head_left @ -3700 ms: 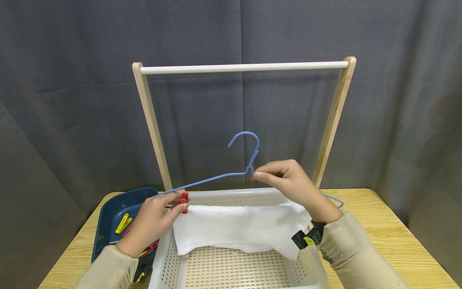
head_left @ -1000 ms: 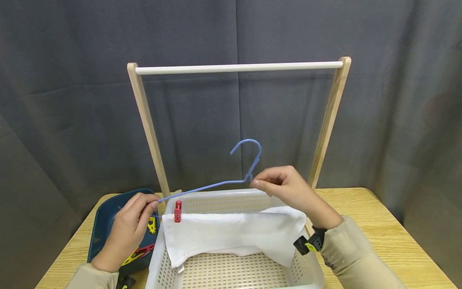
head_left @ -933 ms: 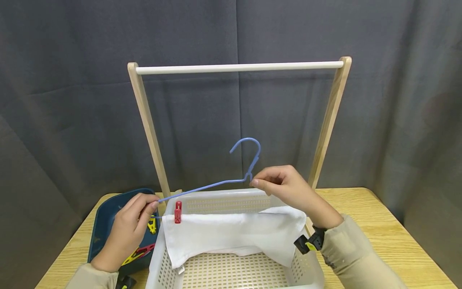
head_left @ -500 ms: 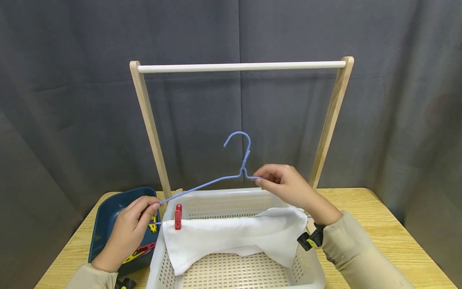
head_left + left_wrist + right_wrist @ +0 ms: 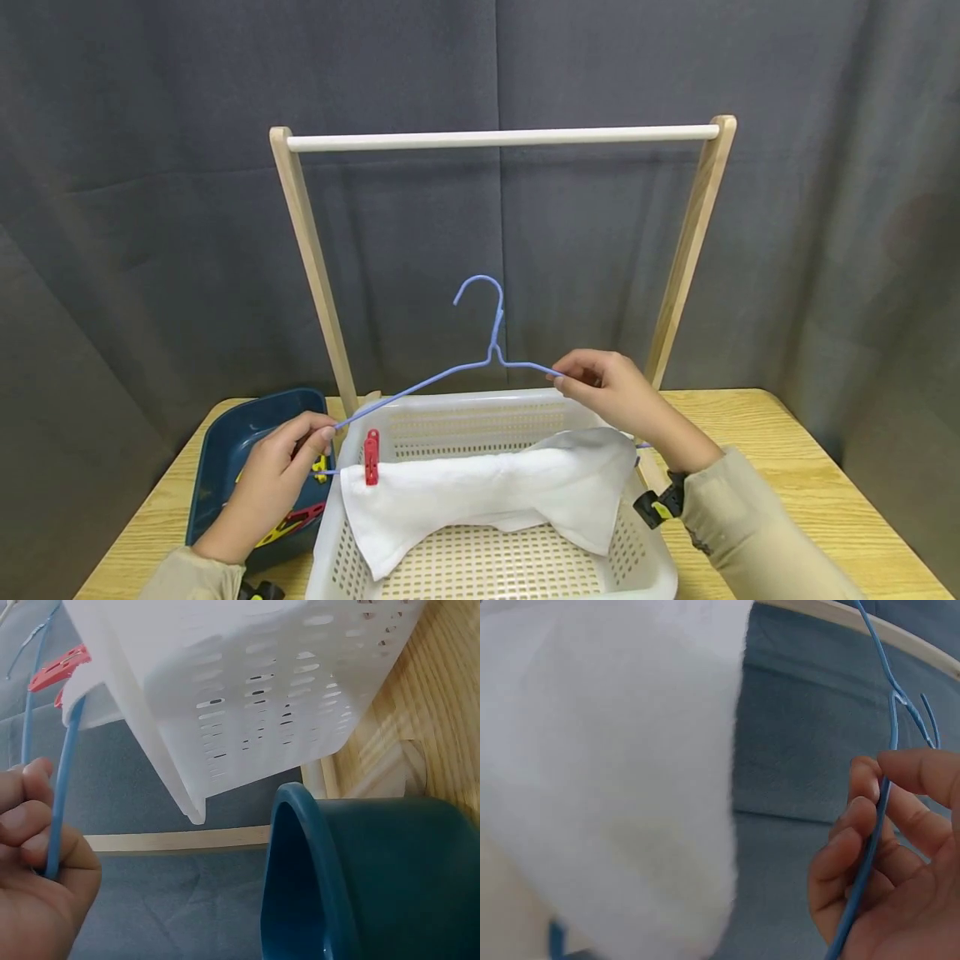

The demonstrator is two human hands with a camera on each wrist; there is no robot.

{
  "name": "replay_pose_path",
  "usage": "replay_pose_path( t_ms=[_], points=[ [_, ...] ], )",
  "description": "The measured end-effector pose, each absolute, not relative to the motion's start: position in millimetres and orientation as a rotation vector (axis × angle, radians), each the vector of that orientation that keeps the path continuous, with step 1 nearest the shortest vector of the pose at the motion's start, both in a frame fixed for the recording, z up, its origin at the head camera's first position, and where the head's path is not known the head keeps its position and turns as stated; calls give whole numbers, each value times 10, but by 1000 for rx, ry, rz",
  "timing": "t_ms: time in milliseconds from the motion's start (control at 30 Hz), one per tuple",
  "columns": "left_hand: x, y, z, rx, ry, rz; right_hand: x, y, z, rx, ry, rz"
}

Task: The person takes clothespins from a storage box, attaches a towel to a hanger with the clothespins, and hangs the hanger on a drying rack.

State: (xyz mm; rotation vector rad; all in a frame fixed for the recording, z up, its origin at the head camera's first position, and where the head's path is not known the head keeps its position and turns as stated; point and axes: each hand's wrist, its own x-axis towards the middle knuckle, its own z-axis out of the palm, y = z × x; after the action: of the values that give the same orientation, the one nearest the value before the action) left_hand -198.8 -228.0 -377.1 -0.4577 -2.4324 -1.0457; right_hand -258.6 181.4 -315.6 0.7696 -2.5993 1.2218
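A blue wire hanger (image 5: 435, 379) is held up over the white basket, its hook pointing upward. My left hand (image 5: 273, 471) grips the hanger's left end; the left wrist view shows fingers curled round the blue wire (image 5: 60, 795). On the sloping right shoulder, my right hand (image 5: 611, 392) pinches the wire between thumb and fingers, as the right wrist view also shows. A white towel (image 5: 480, 492) drapes over the hanger's lower bar. One red clothespin (image 5: 372, 457) clips the towel near its left edge. The towel's right part looks bunched and carries no visible clothespin.
The white perforated basket (image 5: 495, 406) stands below on the wooden table (image 5: 787, 483). A dark blue bin (image 5: 206, 467) to the left contains yellow and red clothespins (image 5: 300, 521). Behind rises a wooden rack with a white rod (image 5: 502, 139).
Earlier my left hand held the red clothespin; now that pin clips the towel and the hand grips the hanger's end. My right hand has slid right along the wire from the hook's base.
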Motion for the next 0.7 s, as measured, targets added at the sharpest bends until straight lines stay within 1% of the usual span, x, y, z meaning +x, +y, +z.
replay_pose_path(
  t_ms=[233, 700],
  points=[
    [-1995, -2296, -3768, -387, -2529, -1122, -2578, 1935, -3257, 748, -2603, 1181],
    [-2017, -2315, -3818, -372, -2620, -1205, -2549, 2097, -3350, 786, -2669, 1185]
  ],
)
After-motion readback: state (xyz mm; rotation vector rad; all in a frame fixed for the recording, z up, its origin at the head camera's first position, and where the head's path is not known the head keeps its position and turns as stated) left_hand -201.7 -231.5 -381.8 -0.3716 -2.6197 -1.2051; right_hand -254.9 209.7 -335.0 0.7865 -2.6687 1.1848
